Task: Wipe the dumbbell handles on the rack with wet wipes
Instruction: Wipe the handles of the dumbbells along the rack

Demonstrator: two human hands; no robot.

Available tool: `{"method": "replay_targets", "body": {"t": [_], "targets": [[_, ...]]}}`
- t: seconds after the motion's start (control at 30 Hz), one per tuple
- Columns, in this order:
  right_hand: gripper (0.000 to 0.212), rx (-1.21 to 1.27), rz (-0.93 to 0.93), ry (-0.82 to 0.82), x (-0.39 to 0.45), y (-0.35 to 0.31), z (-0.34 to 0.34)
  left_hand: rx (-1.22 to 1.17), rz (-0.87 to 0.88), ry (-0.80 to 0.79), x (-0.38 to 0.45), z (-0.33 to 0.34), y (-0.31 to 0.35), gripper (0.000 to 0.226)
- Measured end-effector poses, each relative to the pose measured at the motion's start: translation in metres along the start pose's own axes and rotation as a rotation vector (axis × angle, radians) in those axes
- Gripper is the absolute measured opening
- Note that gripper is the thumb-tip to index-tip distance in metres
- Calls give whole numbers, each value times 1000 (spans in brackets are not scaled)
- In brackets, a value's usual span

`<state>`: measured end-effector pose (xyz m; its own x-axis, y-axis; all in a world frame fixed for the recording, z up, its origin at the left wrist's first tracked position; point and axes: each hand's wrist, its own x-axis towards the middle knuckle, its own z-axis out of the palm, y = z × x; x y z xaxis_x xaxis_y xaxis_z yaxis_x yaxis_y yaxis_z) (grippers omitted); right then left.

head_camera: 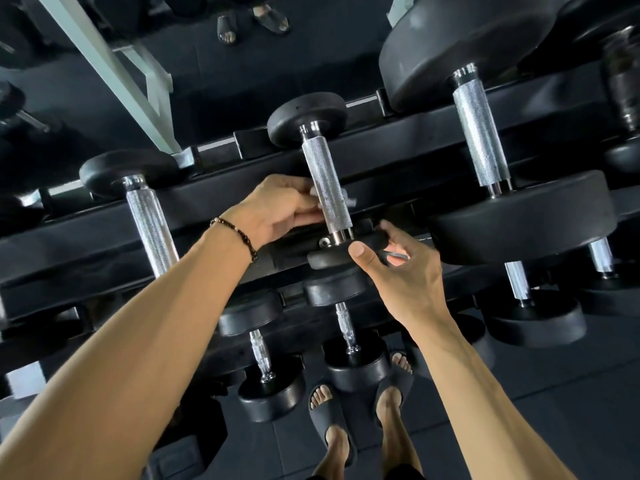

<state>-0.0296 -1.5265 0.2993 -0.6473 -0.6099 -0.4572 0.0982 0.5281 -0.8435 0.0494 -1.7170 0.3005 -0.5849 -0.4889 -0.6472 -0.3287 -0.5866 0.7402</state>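
Observation:
A small black dumbbell with a knurled silver handle (326, 188) lies across the top tier of the black rack (214, 206). My left hand (277, 209) reaches behind the lower part of that handle and pinches a white wet wipe (349, 199) around it; bits of wipe show on both sides. My right hand (398, 268) grips the rim of the dumbbell's near head (332, 256), thumb on top. Another silver handle (152, 230) lies to the left, and a larger dumbbell's handle (479, 133) to the right.
Lower tiers hold more dumbbells (270, 375) right in front of my sandalled feet (332, 420). A mirror behind the rack reflects sandalled feet (252, 22). A pale metal strut (114, 74) slants at upper left. The floor is dark tile.

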Motion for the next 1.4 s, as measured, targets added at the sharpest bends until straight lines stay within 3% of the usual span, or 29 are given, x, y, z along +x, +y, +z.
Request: {"method": "replay_targets", "body": {"t": [0.1,0.3,0.5,0.63,0.7,0.83,1.0,1.1,1.27,1.4], "targets": [[86,8,15,15,-1,0,2,-301,74,119,9,8,11,34],[83,-5,4,42,-4,-2,4,308,-32,-6,-8,6,1,24],[82,-40,-34,58,-7,-5,5,335,115,163,-6,1,-13,14],[81,-51,-39,76,-7,-3,5,529,33,75,-16,-3,-25,17],[81,-59,-42,77,-8,-3,6,480,73,131,-19,-2,-27,17],[89,-65,-44,60,-8,-5,6,31,141,231,-16,7,-26,19],[86,-102,-53,48,-5,-3,5,303,91,237,-29,4,-35,20],[85,-174,-87,35,-3,-3,6,290,146,302,-47,-4,-38,19],[70,-441,-341,113,-10,-5,30,164,187,349,-93,-14,-40,20],[45,-564,-791,145,-25,-14,61,69,197,420,-128,-30,-43,18]]}}
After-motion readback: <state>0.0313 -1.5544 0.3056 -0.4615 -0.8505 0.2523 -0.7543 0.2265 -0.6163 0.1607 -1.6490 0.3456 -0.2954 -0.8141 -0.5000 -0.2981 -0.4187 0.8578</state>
